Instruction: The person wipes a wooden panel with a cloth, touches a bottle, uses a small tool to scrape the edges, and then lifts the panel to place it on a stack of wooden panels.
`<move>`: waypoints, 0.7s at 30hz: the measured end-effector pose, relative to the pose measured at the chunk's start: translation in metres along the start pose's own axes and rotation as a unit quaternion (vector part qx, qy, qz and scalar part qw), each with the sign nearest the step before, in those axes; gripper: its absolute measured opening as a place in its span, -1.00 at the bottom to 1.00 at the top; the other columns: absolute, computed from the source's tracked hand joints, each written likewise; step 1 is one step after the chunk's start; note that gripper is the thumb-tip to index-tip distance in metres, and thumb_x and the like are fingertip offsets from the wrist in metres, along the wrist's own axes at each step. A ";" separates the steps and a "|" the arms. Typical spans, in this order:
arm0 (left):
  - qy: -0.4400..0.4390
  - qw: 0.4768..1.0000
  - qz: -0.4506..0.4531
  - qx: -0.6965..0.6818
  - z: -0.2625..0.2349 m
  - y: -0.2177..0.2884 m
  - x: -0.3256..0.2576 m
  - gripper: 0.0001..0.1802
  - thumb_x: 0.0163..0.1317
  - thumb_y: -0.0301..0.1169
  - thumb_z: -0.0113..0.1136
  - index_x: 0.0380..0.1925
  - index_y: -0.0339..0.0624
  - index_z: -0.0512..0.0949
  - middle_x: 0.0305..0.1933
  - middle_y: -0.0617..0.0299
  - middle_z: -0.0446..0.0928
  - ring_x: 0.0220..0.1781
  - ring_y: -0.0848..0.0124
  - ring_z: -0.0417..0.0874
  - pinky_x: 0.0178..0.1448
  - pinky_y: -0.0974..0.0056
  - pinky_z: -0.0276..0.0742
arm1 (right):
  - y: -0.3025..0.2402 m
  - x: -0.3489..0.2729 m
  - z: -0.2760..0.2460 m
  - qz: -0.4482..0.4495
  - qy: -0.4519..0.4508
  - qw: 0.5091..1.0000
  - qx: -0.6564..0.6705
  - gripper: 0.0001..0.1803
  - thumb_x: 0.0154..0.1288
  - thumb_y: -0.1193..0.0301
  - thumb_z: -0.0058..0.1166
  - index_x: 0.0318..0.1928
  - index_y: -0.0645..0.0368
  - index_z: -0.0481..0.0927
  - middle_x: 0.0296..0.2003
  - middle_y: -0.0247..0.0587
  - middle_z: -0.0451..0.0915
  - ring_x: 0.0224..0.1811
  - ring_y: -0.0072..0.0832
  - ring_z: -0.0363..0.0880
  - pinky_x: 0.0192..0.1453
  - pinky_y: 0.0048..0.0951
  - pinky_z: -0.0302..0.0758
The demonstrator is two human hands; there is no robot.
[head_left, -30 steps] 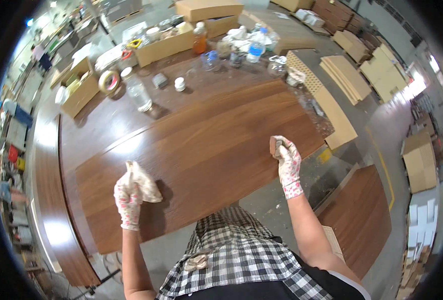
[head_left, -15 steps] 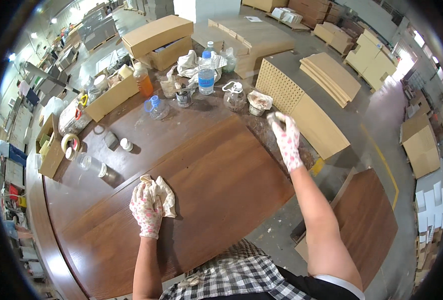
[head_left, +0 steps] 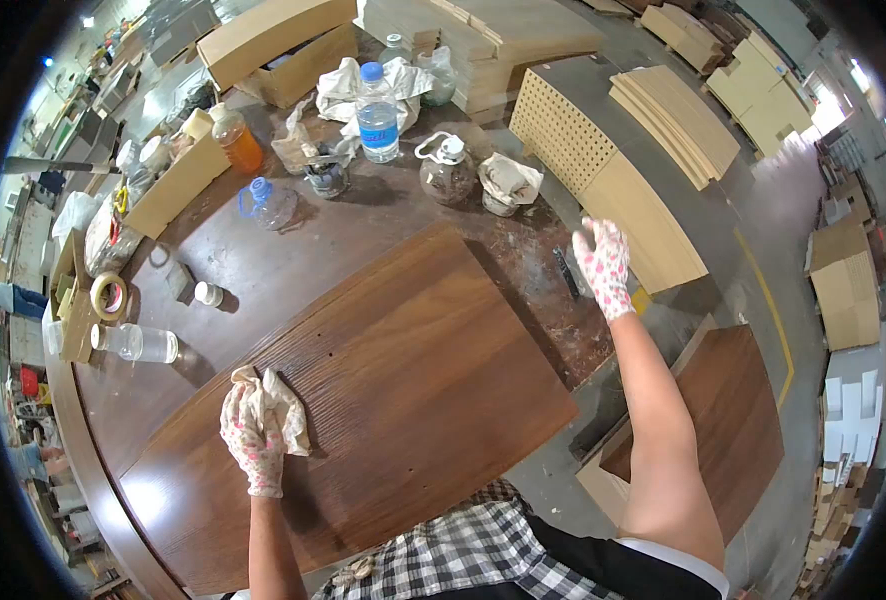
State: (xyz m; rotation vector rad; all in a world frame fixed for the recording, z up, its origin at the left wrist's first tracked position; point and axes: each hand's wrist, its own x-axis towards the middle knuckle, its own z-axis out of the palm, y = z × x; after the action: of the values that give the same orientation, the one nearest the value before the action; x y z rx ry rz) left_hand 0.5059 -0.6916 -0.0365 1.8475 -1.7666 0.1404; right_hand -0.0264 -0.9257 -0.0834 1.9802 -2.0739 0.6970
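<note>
A large dark brown wood panel (head_left: 413, 380) lies on the round workbench (head_left: 263, 250). My left hand (head_left: 253, 445), in a white flowered glove, presses a crumpled pale cloth (head_left: 285, 408) onto the panel's near left part. My right hand (head_left: 603, 265), gloved the same way, is stretched out over the bench's right edge, past the panel's far corner. A slim dark tool (head_left: 566, 272) lies on the stained bench top just left of it. The back of that hand faces me, so its fingers and anything in them are hidden.
Behind the panel stand a water bottle (head_left: 376, 100), an orange bottle (head_left: 235, 138), a glass jar (head_left: 448, 172) and rags. A tape roll (head_left: 110, 295) and a clear bottle (head_left: 143, 343) lie at the left. A perforated board (head_left: 573, 130), stacked light boards (head_left: 678, 115) and a brown floor panel (head_left: 733, 420) are at the right.
My right hand has left the panel's far edge and reached out to the bench's right edge. My left hand has stayed on the cloth. My head has turned toward the bottles.
</note>
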 end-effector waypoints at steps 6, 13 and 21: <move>-0.013 0.999 0.009 0.028 0.002 -0.007 -0.006 -0.58 0.10 -0.48 0.18 0.03 -0.16 0.52 0.18 0.00 0.44 0.22 0.01 0.41 0.30 0.01 0.27 | -0.031 -0.031 -0.033 0.022 -0.172 0.983 -0.061 -0.45 0.09 0.14 0.18 0.08 0.13 0.54 0.02 -0.09 0.47 0.07 -0.14 0.43 0.17 -0.13 0.40; -0.006 1.000 0.000 -0.009 0.000 -0.002 0.000 -0.62 0.09 -0.48 0.19 -0.03 -0.16 0.55 0.12 -0.01 0.49 0.17 0.00 0.46 0.26 0.02 0.33 | -0.026 -0.030 -0.016 0.054 -0.164 0.982 -0.072 -0.76 0.08 0.37 0.11 -0.25 0.23 0.56 -0.22 0.10 0.56 -0.16 -0.01 0.58 -0.04 -0.12 0.54; -0.008 0.996 0.010 -0.087 0.002 -0.010 0.001 -0.55 0.01 -0.52 0.22 0.00 -0.18 0.55 0.11 0.00 0.49 0.16 0.01 0.46 0.27 0.03 0.31 | -0.014 -0.037 -0.017 0.149 -0.163 0.974 -0.047 -0.77 0.07 0.41 0.23 -0.20 0.05 0.61 -0.15 -0.06 0.53 -0.05 -0.09 0.52 0.02 -0.17 0.50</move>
State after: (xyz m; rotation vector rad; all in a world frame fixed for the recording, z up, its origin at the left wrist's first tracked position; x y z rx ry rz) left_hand 0.5147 -0.6934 -0.0412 1.7107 -1.7507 -0.0199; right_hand -0.0121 -0.8846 -0.0824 1.8531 -2.5799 0.3240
